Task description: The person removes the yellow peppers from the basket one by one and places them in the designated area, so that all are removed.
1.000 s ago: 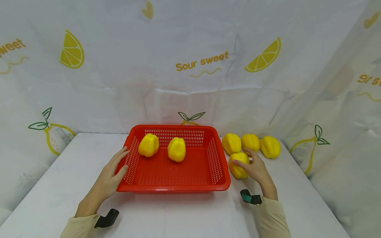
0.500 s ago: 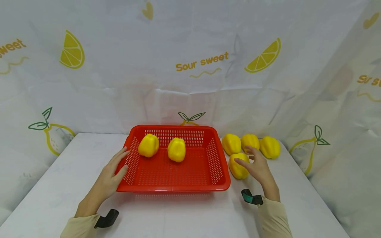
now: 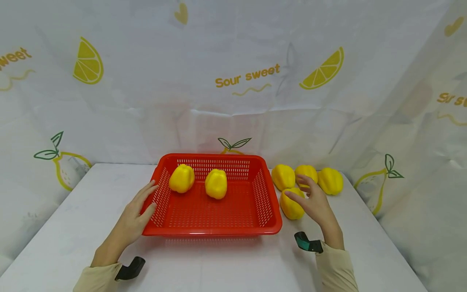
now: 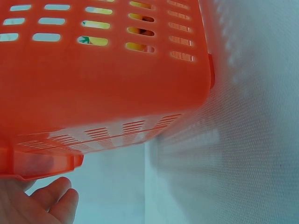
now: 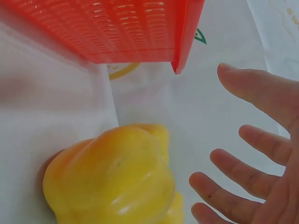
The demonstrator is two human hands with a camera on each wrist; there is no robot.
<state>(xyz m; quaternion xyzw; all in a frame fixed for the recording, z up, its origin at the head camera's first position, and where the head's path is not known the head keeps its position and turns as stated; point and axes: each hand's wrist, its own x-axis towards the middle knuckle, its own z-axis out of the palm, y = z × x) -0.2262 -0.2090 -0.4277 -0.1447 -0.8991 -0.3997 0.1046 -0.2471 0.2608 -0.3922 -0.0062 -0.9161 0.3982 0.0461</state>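
Note:
In the head view a red plastic basket (image 3: 219,232) holds two yellow bell peppers, the left one (image 3: 182,178) and the middle one (image 3: 216,184). The left hand (image 3: 131,219) lies at the basket's left rim with its fingers extended; in the left wrist view its fingertips (image 4: 65,203) show by the rim. Just above the front bell pepper (image 3: 292,203), outside the basket on the right, hovers the right hand (image 3: 316,203), fingers spread and nothing in them. The right wrist view shows a gap between that hand and the pepper (image 5: 112,177).
Behind the front pepper, more yellow bell peppers form a row: one (image 3: 283,177) beside the basket, one (image 3: 306,174) partly behind the fingers, and one (image 3: 330,181) at the right. All rest on a white table (image 3: 204,267). A printed white curtain (image 3: 233,121) hangs behind.
The right hand has come off the front pepper, rising slightly and shifting a little right, its fingers spreading. The left hand, the basket and the peppers stay in place.

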